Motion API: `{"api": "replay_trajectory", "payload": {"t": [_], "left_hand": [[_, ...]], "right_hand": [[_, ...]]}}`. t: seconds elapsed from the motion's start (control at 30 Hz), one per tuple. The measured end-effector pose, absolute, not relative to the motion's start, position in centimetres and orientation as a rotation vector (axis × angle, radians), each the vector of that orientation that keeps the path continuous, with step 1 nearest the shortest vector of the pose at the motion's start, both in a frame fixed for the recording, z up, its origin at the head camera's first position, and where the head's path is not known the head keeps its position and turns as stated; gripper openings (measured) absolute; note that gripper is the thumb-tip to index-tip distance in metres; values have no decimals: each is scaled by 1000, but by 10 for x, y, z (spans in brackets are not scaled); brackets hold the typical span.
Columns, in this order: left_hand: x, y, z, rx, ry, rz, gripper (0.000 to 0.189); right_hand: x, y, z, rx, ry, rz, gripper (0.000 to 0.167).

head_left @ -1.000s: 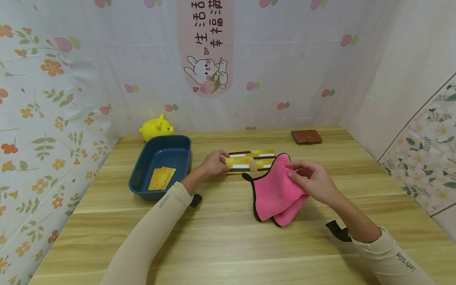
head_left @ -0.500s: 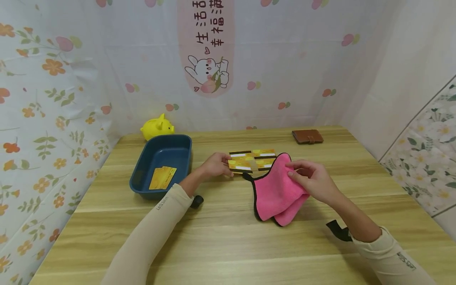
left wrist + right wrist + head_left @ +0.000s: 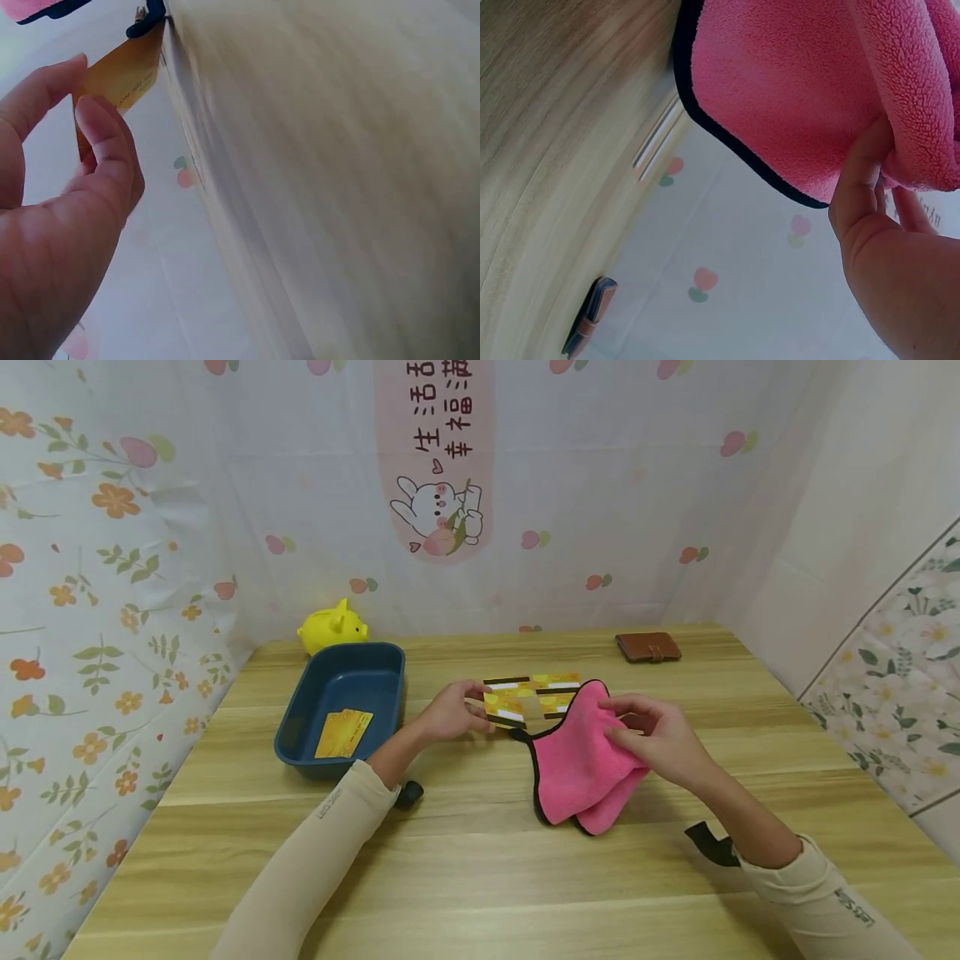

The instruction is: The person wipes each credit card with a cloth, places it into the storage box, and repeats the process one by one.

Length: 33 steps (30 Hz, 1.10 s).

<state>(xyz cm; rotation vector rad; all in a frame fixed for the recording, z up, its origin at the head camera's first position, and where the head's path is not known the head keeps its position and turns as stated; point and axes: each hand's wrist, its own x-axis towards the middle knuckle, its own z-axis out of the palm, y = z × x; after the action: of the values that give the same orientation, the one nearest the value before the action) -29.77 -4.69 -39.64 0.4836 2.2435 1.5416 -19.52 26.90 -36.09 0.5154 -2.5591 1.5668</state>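
My left hand (image 3: 453, 710) pinches a gold bank card (image 3: 504, 703) by its left end, thumb and fingers on either side. In the left wrist view the card (image 3: 124, 75) stands at a slant, its far end close to the table and the towel's dark hanging loop. Other gold cards (image 3: 557, 683) lie flat behind it and to its right, dark stripes and white strips showing, partly covered by the towel. My right hand (image 3: 660, 739) holds up a pink plush towel (image 3: 581, 768) with black edging by its bunched top. The towel (image 3: 780, 82) hangs in folds over the wood.
Left of the cards is a dark blue basin (image 3: 369, 689) with gold cards (image 3: 342, 733) inside. A yellow piggy bank (image 3: 332, 628) stands behind it. A brown wallet (image 3: 648, 647) lies at the back right. Printed cloth walls border the wooden table (image 3: 480, 877).
My left hand has shifted slightly right, and the card it pinches has tilted and turned out of line with the others. My right hand and the towel have hardly moved.
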Motion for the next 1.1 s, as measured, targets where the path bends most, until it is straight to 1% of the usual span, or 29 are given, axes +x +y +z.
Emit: {"api": "replay_trajectory", "payload": {"t": [0.17, 0.3, 0.5, 0.83, 1.1], "left_hand": [[-291, -48, -394, 557, 2281, 1578, 63], [-285, -48, -392, 598, 2367, 1583, 61], [-277, -48, -384, 687, 2499, 1576, 62], [-257, -43, -376, 898, 2529, 1663, 57], [-242, -42, -371, 998, 2511, 1726, 59]], "right_hand": [[-195, 266, -361, 558, -2529, 1579, 29], [-194, 264, -360, 553, -2524, 1584, 30], [-188, 258, -355, 533, -2528, 1593, 29], [-179, 252, -349, 490, -2467, 1673, 28], [-174, 248, -345, 452, -2394, 1681, 26]]}}
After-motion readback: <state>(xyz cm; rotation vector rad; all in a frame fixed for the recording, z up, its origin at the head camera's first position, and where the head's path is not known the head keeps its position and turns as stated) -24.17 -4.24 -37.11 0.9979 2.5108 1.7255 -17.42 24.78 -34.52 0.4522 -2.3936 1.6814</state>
